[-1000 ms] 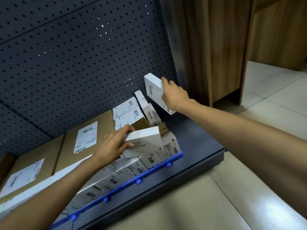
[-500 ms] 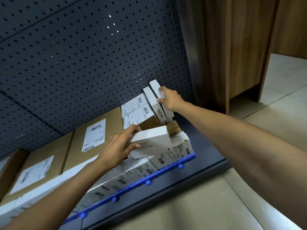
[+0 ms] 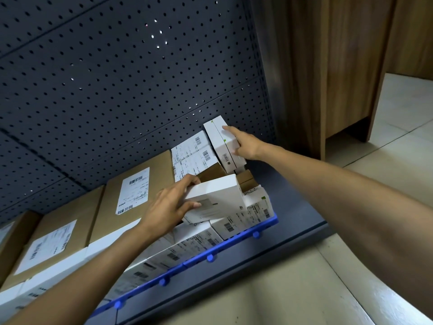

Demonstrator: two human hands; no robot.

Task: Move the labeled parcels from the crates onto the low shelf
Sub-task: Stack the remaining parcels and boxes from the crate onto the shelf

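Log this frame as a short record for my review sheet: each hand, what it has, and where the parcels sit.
left hand: grips held white box above the front row
right hand: straight fingers press upright white box at the row's right end
back row: brown cartons, labeled, along the pegboard
front row: labeled white boxes behind the blue rail
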